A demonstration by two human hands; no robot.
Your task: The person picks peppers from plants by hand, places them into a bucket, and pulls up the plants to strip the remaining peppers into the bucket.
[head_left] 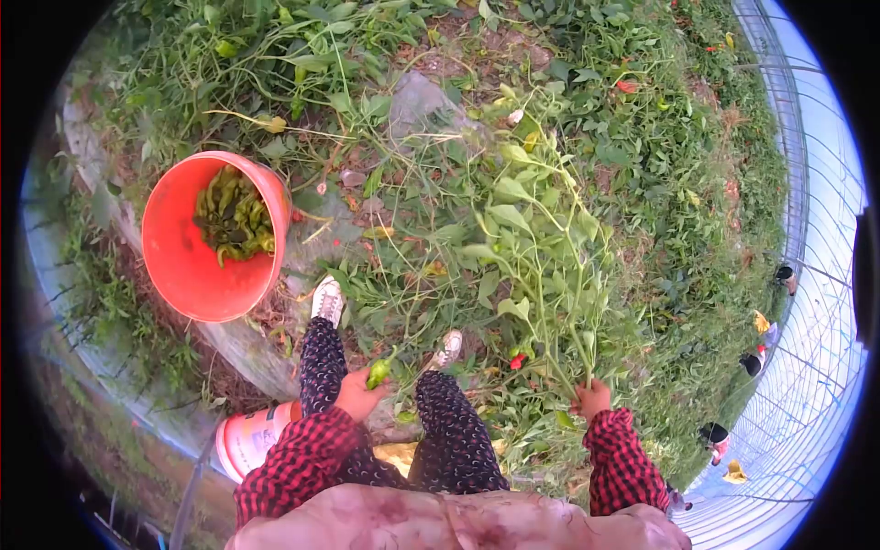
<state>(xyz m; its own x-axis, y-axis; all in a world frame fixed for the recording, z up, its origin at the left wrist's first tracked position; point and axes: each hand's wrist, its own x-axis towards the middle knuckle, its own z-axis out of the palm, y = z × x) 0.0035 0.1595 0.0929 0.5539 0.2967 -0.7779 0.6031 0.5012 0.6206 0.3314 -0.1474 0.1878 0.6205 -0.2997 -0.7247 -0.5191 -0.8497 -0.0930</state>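
A green pepper (379, 371) is held in my left hand (359, 396), whose fingers are closed round it, just above my left knee. My right hand (592, 400) grips the stems at the lower end of a leafy pepper plant (550, 238), which stretches up and away from the hand. A red pepper (517, 361) shows among the leaves left of my right hand. To the upper left of my left hand, a red bucket (165, 247) leans with its mouth towards me, partly filled with green peppers (236, 215).
A second bucket (247, 442), pinkish with a white label, lies beside my left leg. Pepper plants and loose vines cover the ground around my shoes (327, 301). Several people are small at the far right, beside the greenhouse wall (788, 403).
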